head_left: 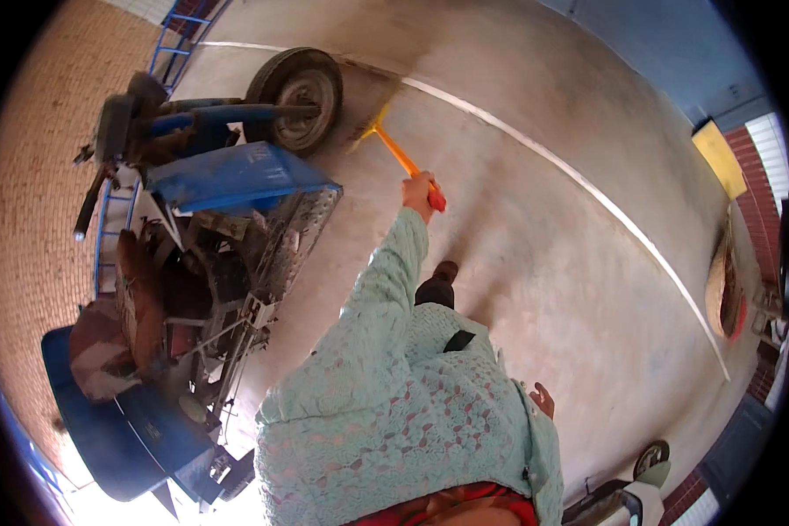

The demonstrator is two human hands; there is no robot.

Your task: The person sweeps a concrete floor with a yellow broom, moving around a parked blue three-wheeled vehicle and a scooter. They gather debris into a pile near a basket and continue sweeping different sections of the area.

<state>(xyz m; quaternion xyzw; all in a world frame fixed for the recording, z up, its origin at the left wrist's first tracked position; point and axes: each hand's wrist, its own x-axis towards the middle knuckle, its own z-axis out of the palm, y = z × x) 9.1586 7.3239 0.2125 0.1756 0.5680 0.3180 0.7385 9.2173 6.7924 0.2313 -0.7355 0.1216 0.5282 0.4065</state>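
The person's left hand (419, 193) is closed round the handle of an orange tool (398, 152), held out at the end of a stretched arm. The tool reaches forward and slightly left of that hand, over the floor (535, 228), with its far end near the front wheel (300, 101) of a blue three-wheeler (237, 175). The right hand (542, 401), well back and to the right of the left one, hangs with loosely bent fingers and nothing visible in it.

As for progress, the tool is gripped and extended; whether its head touches the floor cannot be told, nor how much work remains. Dark marks show on the floor ahead of the left hand.

The tool has a straight orange handle, a red end by the hand and a thin yellow head set crosswise, slightly blurred
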